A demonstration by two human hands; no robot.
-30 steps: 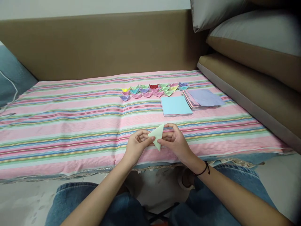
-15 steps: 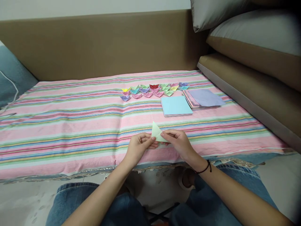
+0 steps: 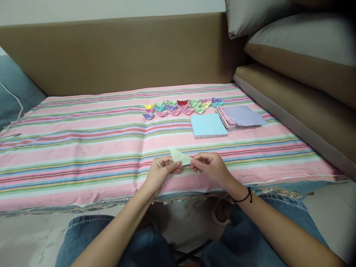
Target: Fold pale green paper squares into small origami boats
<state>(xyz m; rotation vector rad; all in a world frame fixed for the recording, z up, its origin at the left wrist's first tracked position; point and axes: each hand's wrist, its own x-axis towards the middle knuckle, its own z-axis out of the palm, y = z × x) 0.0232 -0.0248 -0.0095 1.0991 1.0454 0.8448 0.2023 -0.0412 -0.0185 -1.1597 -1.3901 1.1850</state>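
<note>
A pale green piece of folded paper, roughly triangular, is held in the air above the striped cloth near its front edge. My left hand pinches its lower left part, thumb on top. The right-hand corner of the paper is between the thumb and fingers of my right hand. Beyond the hands lies a squared stack of paper with a light blue sheet on top. To its right, a looser stack is topped by a lavender sheet.
Several small folded paper boats in many colours stand in rows farther back on the striped cloth. Large brown and grey cushions are piled along the right side. A brown backboard runs behind the cloth.
The green paper has turned so that its top point leans left. My right hand has slid out to the paper's right corner, and my left hand has shifted slightly left.
</note>
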